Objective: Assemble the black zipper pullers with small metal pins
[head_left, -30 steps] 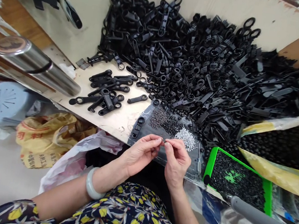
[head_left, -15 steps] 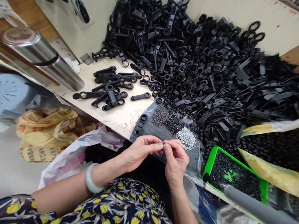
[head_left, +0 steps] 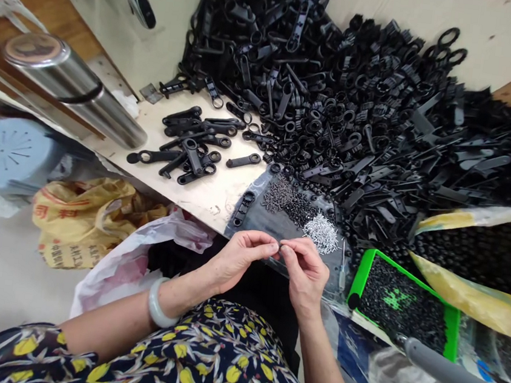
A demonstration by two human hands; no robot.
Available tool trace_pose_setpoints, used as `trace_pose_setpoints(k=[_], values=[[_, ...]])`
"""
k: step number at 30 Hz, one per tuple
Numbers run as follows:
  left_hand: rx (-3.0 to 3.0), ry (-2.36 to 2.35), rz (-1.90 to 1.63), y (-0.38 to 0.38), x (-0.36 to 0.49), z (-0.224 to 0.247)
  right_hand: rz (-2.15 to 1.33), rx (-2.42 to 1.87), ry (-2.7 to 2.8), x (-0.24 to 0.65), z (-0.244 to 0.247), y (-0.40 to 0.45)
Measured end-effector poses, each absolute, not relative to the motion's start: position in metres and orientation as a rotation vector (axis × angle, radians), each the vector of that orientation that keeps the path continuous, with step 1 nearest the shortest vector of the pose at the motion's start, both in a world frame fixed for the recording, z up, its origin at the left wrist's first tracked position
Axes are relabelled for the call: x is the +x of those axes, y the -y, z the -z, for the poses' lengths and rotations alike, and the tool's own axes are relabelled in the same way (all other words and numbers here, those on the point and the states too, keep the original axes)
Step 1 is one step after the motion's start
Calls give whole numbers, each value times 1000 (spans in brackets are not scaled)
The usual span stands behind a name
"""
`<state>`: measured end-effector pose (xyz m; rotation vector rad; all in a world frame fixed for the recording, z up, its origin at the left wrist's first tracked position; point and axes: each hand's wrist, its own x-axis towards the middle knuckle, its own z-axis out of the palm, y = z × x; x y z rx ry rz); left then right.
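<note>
My left hand (head_left: 241,260) and my right hand (head_left: 305,273) meet fingertip to fingertip above the table's front edge. Thumb and forefinger of each are pinched together, and whatever lies between them is too small to name. Just beyond, on a dark mat (head_left: 270,226), lie small heaps of brownish bits (head_left: 278,194), black bits (head_left: 300,210) and silver pins (head_left: 322,233). A black plastic housing (head_left: 244,208) rests at the mat's left side. To the right of the pins lies a thin tool with a clear handle (head_left: 342,277).
A big pile of black plastic parts (head_left: 311,94) covers the back. Handle-shaped pieces (head_left: 193,151) lie at left, near a steel flask (head_left: 78,90). A green tray of black bits (head_left: 403,304) stands at right, beside a grey bar (head_left: 456,371). Bags (head_left: 92,223) sit below left.
The view has shifted slightly. Both hands keep their pinch at nearly the same spot, with the right hand tilted a little further right.
</note>
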<state>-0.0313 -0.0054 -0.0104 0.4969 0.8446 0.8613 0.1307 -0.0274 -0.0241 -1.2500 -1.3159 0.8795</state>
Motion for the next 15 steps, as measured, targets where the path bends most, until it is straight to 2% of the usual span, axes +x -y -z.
trace_pose_setpoints(k=[15], values=[[522,-850,-819,7,-31,7,-679,-1223,1723,148,12,33]])
